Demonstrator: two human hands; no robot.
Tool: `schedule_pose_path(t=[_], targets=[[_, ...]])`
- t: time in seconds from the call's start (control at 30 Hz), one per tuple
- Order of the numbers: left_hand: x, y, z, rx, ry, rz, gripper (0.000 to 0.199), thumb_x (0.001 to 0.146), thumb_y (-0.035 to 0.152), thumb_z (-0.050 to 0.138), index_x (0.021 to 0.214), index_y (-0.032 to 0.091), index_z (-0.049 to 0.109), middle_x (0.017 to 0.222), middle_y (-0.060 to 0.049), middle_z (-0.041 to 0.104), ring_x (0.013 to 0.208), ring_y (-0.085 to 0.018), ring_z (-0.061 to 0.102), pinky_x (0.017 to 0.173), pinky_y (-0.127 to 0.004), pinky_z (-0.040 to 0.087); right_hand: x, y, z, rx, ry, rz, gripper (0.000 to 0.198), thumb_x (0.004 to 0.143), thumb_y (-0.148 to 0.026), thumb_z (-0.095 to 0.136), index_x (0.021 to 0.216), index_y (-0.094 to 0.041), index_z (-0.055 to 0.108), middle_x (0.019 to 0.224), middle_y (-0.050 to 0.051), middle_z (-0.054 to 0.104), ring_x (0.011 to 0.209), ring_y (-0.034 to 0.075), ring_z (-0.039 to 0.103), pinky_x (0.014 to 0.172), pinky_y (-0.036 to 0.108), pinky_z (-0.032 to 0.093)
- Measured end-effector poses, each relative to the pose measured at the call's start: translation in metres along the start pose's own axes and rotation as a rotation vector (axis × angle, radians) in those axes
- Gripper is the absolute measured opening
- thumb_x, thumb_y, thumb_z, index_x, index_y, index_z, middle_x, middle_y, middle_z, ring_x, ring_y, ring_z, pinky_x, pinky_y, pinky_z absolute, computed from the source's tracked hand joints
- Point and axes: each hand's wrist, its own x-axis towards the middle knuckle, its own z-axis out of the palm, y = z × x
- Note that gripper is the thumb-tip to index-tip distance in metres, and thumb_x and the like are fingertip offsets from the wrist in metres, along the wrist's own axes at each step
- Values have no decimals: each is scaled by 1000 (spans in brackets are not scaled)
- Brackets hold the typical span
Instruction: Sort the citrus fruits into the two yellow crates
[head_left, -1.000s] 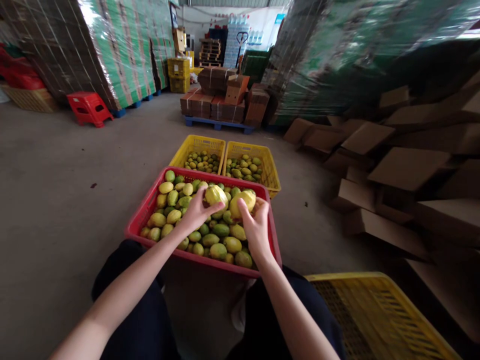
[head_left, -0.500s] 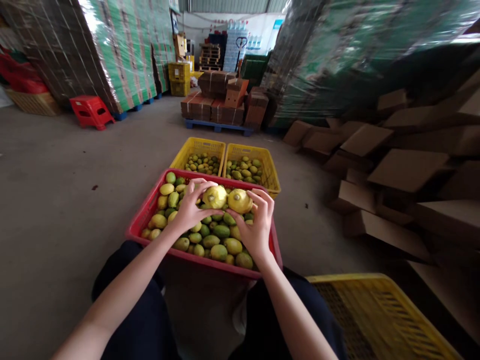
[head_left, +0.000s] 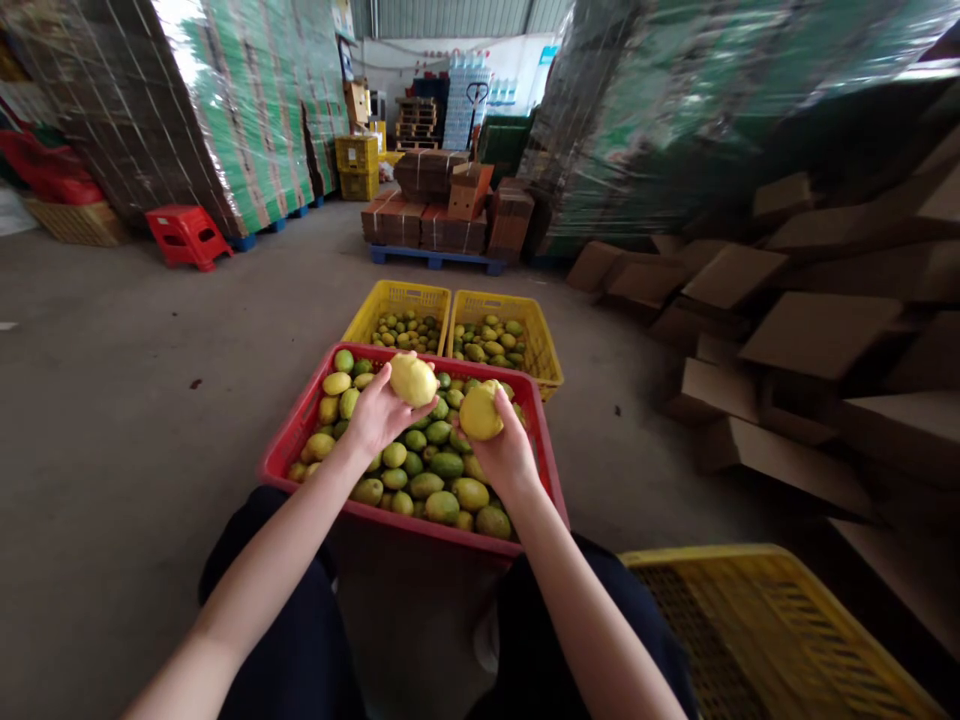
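Two yellow lemons are held above a red crate (head_left: 271,455) full of green and yellow lemons (head_left: 427,485). One lemon (head_left: 413,380) lies in my left hand (head_left: 379,415), thumb on its near left side and fingers beneath it. The other lemon (head_left: 481,412) is gripped by my right hand (head_left: 506,450), thumb over its right side; the fingers behind it are mostly hidden. A gap separates the two held lemons. Both hands are over the middle of the crate, and my forearms cross its near rim.
Two yellow crates (head_left: 504,299) holding lemons stand behind the red one. Another yellow crate (head_left: 780,620) is at lower right. Cardboard boxes (head_left: 821,335) are heaped on the right. A red stool (head_left: 187,237) and a loaded blue pallet (head_left: 435,257) stand farther back.
The two lemons were side by side with their stem ends towards me. Now they are apart and turned, the left one slightly higher and farther left, the right one slightly lower.
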Motion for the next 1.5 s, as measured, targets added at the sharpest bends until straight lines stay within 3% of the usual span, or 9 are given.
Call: schedule_pose_path(t=[0.1,0.2,0.4,0.63,0.8,0.9,1.07,1.3,1.5], targets=[[2,-6,5,-61,162,-88,34,86,46,60,98,15,62,79,-5,65,69,-17,66,60,-30,58,-2,3,2,2,23,-48,32,66,-44,76,83,-23,58,69,-4,63,59,15,61,45,25,47],[6,-10,5,-118,267,-129,36,87,49,59,86,13,59,70,-4,61,62,-16,64,52,-26,56,-2,1,3,2,33,23,32,67,-46,76,80,-22,59,66,-3,64,56,15,61,40,24,46],[14,-11,-8,-213,370,-196,37,94,47,45,94,13,60,71,-5,65,62,-14,64,57,-28,57,7,6,-3,14,126,198,26,76,-45,69,77,-21,58,59,-3,65,47,13,61,39,22,49],[12,-20,-9,-132,370,-256,35,93,47,44,96,17,62,74,-4,66,72,-20,68,66,-35,59,11,19,-8,61,201,248,24,87,-45,55,79,-22,59,58,-2,67,50,17,65,43,27,53],[8,-18,2,-103,437,-164,19,83,36,65,83,19,57,69,1,62,59,-13,63,63,-29,59,8,16,-4,33,126,216,16,75,-34,69,74,-21,59,58,-4,64,47,13,60,43,25,52],[10,-19,0,-124,421,-166,18,86,36,62,85,19,57,72,-1,63,64,-15,65,61,-29,59,7,13,-3,42,115,224,14,71,-30,69,74,-20,59,59,-3,65,48,14,61,42,24,51],[11,-22,-7,-170,376,-188,31,93,42,46,104,17,60,81,-8,67,79,-23,68,66,-38,60,10,12,-3,182,120,262,19,79,-37,59,74,-19,61,62,1,69,58,16,66,51,27,56],[5,-12,-3,-132,233,-90,27,89,25,42,100,16,64,85,-7,71,68,-19,68,57,-29,57,18,11,-10,226,-2,183,30,77,-35,51,92,-15,68,85,8,75,59,16,64,46,24,51],[13,-9,-5,-179,158,-3,35,88,28,39,109,15,65,84,-8,72,63,-18,66,45,-23,48,35,12,-10,376,-81,57,34,78,-34,50,101,-17,68,85,6,75,57,14,60,48,25,49]])
